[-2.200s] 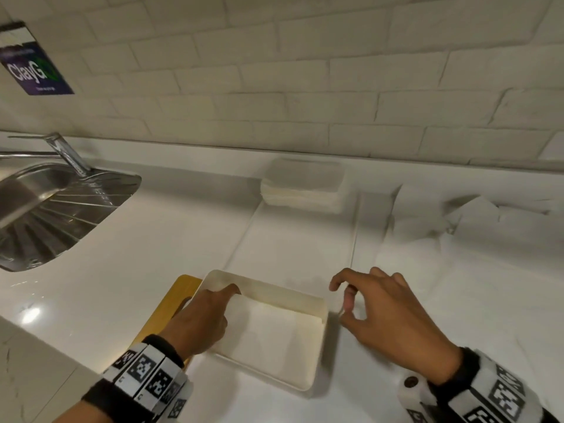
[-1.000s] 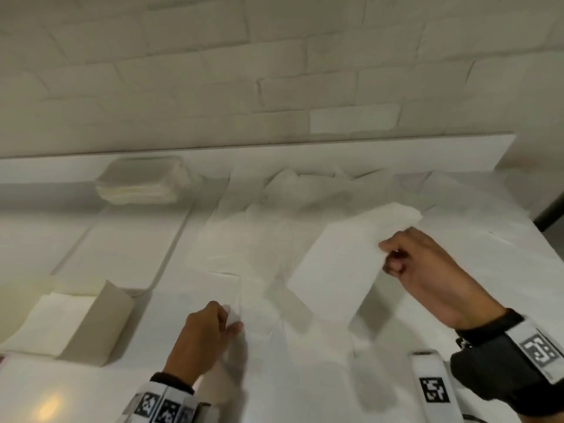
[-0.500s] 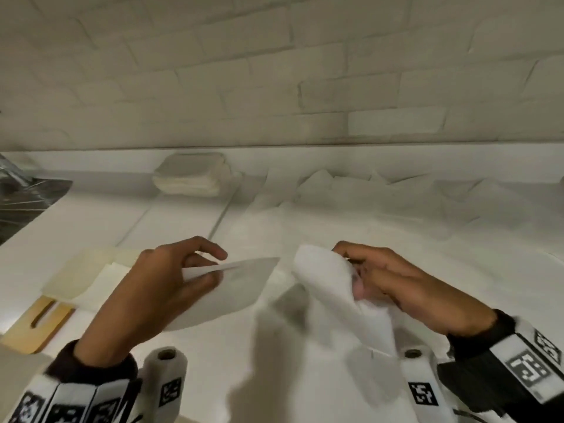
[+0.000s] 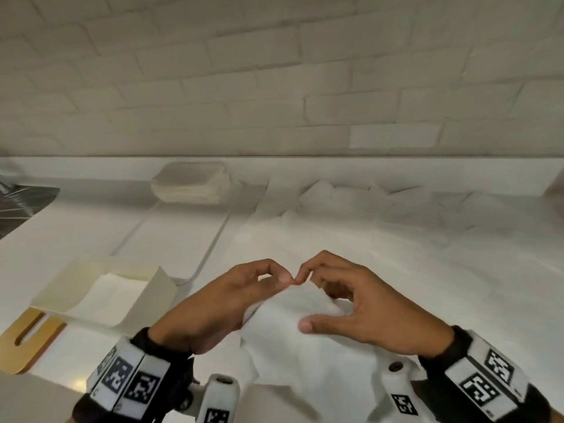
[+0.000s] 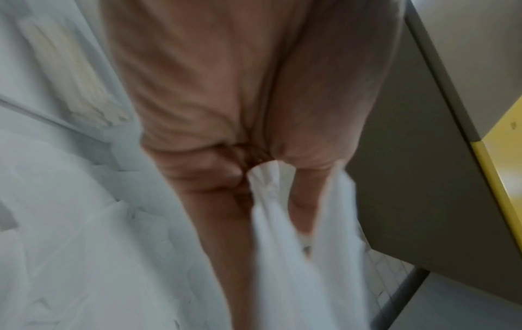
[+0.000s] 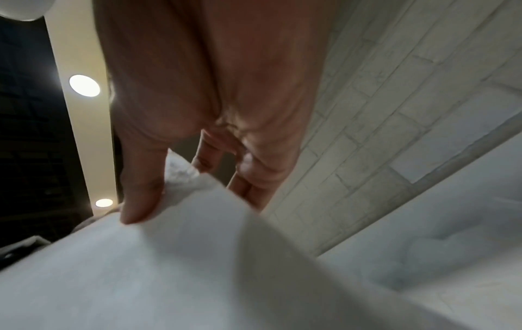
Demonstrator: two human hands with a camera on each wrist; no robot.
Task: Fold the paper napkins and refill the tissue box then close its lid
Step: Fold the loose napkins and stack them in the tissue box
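Observation:
A white paper napkin (image 4: 305, 340) hangs above the counter between both hands. My left hand (image 4: 232, 297) pinches its top edge with thumb and forefinger, and in the left wrist view the napkin (image 5: 285, 234) runs out from between the fingers. My right hand (image 4: 351, 303) pinches the same top edge, thumb lying on the sheet; in the right wrist view the napkin (image 6: 197, 256) fills the lower part. The cream tissue box (image 4: 158, 297) stands open at the left with a white napkin inside. Its wooden lid (image 4: 27, 340) lies beside it.
A stack of folded napkins (image 4: 189, 184) sits by the back wall. Several loose unfolded napkins (image 4: 381, 215) are spread across the counter at the right. A steel sink drainer (image 4: 21, 206) is at the far left. A tiled wall rises behind the counter.
The hands have come together in front of me, their fingertips meeting at the napkin's top edge. Half a second ago they were apart, each gripping paper.

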